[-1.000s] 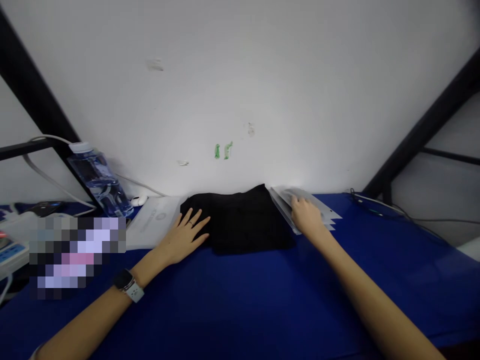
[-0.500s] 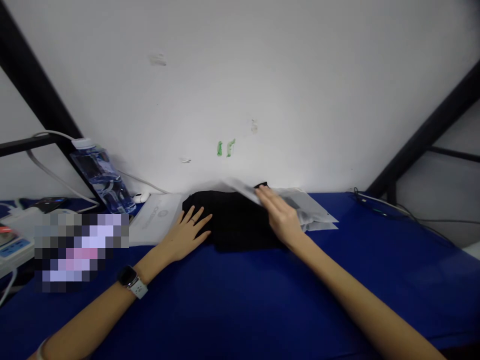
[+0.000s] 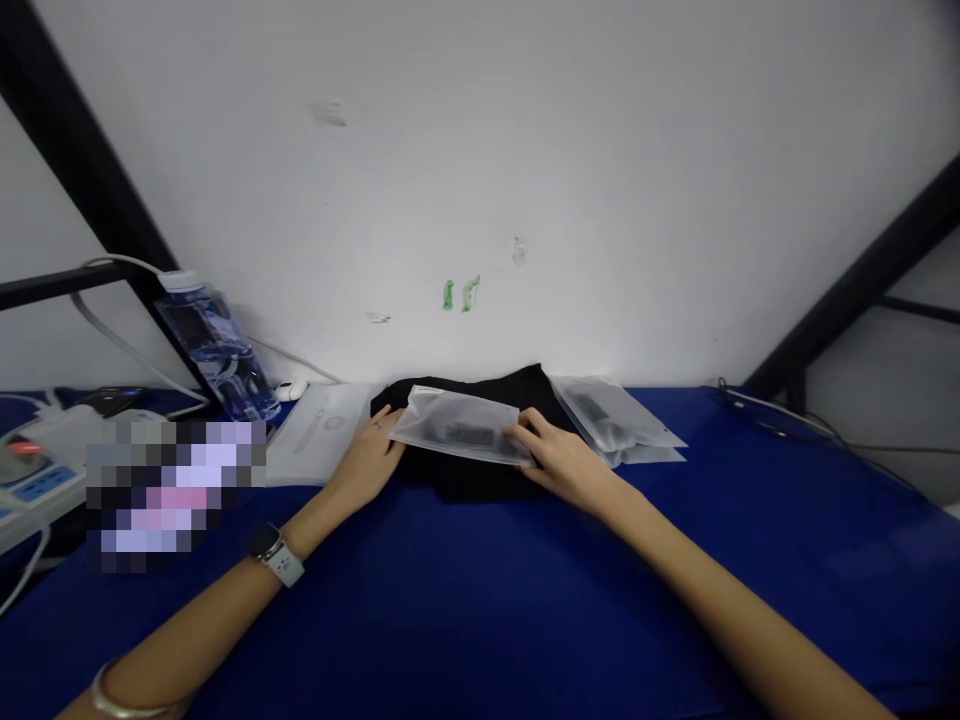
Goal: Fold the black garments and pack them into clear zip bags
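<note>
Your R hand (image 3: pixel 564 458) just brought a plastic bag (image 3: pixel 442 420) over from the other bags (image 3: pixel 630 415) on the R; it's now over the black cloth (image 3: pixel 487 485), can't tell if resting. R fingers pinched on its R end. L hand (image 3: pixel 366 458) now at its L edge, grip unclear. Prob. means bag's singled out, w/ both hands ready to handle it.

A clear bottle (image 3: pixel 225 355) with a white cap (image 3: pixel 181 282) stands by the left black bar (image 3: pixel 81 150), a small white case (image 3: pixel 291 390) just beside its base. Further left are a power strip (image 3: pixel 43 487), a dark device (image 3: pixel 116 399) and a pixelated item (image 3: pixel 180 495). Green marks (image 3: pixel 448 295) show on the wall (image 3: pixel 600 180); near the right bar (image 3: pixel 862 281), cables (image 3: pixel 784 411) lie on the blue surface (image 3: pixel 465 610)
</note>
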The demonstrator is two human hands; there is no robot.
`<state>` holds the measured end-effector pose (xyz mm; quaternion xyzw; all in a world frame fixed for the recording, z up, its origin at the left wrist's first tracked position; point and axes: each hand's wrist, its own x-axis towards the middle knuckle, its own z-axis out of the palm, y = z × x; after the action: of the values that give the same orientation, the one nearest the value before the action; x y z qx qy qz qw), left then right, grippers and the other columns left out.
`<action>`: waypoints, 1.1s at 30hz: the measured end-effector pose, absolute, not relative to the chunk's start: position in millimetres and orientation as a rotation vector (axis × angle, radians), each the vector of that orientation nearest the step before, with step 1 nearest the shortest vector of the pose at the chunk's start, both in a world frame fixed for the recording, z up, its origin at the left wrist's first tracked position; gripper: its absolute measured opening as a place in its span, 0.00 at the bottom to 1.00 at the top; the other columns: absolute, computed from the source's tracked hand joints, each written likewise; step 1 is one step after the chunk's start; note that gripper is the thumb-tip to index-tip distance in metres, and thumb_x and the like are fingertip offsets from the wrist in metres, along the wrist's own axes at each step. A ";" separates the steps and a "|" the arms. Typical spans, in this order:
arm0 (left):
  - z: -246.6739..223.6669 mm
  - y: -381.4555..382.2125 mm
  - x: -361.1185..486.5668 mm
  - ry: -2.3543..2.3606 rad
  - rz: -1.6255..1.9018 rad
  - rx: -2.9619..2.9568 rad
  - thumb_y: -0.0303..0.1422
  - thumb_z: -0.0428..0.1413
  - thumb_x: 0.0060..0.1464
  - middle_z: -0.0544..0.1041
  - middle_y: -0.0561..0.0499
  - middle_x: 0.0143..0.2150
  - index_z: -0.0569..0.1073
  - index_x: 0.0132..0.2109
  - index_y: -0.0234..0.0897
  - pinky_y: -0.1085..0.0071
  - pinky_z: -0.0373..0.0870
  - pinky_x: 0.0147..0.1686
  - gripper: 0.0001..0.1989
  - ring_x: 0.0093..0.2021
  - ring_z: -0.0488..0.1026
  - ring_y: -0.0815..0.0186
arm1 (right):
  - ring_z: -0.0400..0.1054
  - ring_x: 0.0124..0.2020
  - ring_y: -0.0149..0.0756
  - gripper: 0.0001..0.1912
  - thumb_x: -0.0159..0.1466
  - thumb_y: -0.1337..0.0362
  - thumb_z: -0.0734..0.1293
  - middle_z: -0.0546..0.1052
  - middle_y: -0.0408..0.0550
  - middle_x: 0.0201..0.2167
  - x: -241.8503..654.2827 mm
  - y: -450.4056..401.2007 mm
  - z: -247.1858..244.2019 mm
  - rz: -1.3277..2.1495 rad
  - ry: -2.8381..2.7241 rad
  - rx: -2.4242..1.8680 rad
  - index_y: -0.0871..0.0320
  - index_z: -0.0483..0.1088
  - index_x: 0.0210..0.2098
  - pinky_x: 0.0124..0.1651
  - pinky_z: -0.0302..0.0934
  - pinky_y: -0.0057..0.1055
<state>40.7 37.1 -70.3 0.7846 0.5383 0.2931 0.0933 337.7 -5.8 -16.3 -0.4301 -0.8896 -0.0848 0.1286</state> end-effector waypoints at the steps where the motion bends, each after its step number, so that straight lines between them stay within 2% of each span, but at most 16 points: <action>1: -68.6 37.9 39.6 1.617 0.960 2.245 0.34 0.43 0.60 0.70 0.45 0.58 0.68 0.58 0.36 0.54 0.58 0.61 0.21 0.62 0.61 0.55 | 0.67 0.30 0.32 0.17 0.59 0.74 0.63 0.67 0.52 0.45 339.1 -5.6 -15.6 -0.140 -2.525 -1.245 0.58 0.64 0.48 0.32 0.64 0.31; 4: -60.7 36.6 36.8 1.682 1.236 2.073 0.29 0.43 0.58 0.76 0.47 0.51 0.71 0.51 0.38 0.58 0.66 0.55 0.18 0.52 0.71 0.59 | 0.64 0.28 0.29 0.08 0.58 0.76 0.62 0.67 0.45 0.35 337.9 -4.7 -16.4 0.098 -2.285 -1.171 0.58 0.64 0.34 0.31 0.62 0.27; 7: -50.0 29.6 39.0 1.674 1.538 2.148 0.28 0.43 0.60 0.76 0.47 0.46 0.72 0.47 0.39 0.58 0.66 0.53 0.15 0.50 0.71 0.59 | 0.66 0.30 0.31 0.06 0.60 0.74 0.63 0.67 0.44 0.31 332.5 -6.0 -18.5 0.198 -2.138 -1.085 0.57 0.64 0.30 0.33 0.64 0.28; 10: -41.2 18.6 50.5 1.482 1.650 2.442 0.28 0.46 0.61 0.76 0.48 0.47 0.72 0.46 0.39 0.55 0.63 0.55 0.11 0.53 0.68 0.58 | 0.69 0.35 0.33 0.05 0.64 0.71 0.62 0.71 0.47 0.35 326.4 -10.2 -21.8 0.238 -2.151 -0.965 0.57 0.66 0.33 0.38 0.67 0.31; 16: -40.9 -5.4 90.7 0.936 1.405 3.058 0.28 0.53 0.59 0.78 0.49 0.46 0.72 0.48 0.38 0.56 0.61 0.54 0.10 0.53 0.70 0.59 | 0.71 0.44 0.36 0.09 0.68 0.68 0.57 0.74 0.52 0.43 314.6 -19.8 -34.0 0.237 -2.273 -0.786 0.58 0.68 0.43 0.46 0.69 0.34; 21: -47.9 -11.3 106.2 0.768 1.418 3.232 0.26 0.54 0.58 0.80 0.50 0.40 0.74 0.42 0.35 0.58 0.62 0.52 0.06 0.47 0.73 0.62 | 0.72 0.41 0.35 0.11 0.69 0.69 0.55 0.74 0.53 0.41 307.2 -24.4 -42.7 0.167 -2.372 -0.717 0.59 0.68 0.42 0.43 0.70 0.31; 25: -52.4 -9.8 106.5 0.718 1.459 3.306 0.23 0.54 0.58 0.80 0.51 0.39 0.74 0.39 0.35 0.59 0.62 0.51 0.06 0.47 0.74 0.63 | 0.72 0.43 0.36 0.12 0.69 0.72 0.54 0.74 0.55 0.42 307.8 -22.7 -46.7 0.039 -2.442 -0.672 0.61 0.67 0.43 0.43 0.70 0.31; 28: -50.8 -9.0 103.1 0.692 1.418 3.408 0.21 0.53 0.58 0.80 0.52 0.39 0.74 0.38 0.37 0.60 0.63 0.51 0.08 0.48 0.74 0.63 | 0.72 0.42 0.36 0.15 0.68 0.73 0.52 0.74 0.56 0.43 311.4 -20.9 -44.9 -0.151 -2.502 -0.655 0.61 0.67 0.44 0.42 0.70 0.31; 33: -42.0 -0.7 83.1 0.773 1.389 3.554 0.21 0.54 0.56 0.80 0.51 0.38 0.74 0.37 0.36 0.58 0.64 0.49 0.07 0.46 0.74 0.60 | 0.72 0.37 0.33 0.18 0.68 0.75 0.49 0.75 0.55 0.42 322.9 -15.4 -36.1 -0.485 -2.531 -0.670 0.61 0.68 0.44 0.35 0.69 0.29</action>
<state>83.1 -0.7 -42.0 0.8491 0.1846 0.3320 -0.3670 322.9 -15.4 -36.1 -0.2446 -0.9234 -0.1770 0.2369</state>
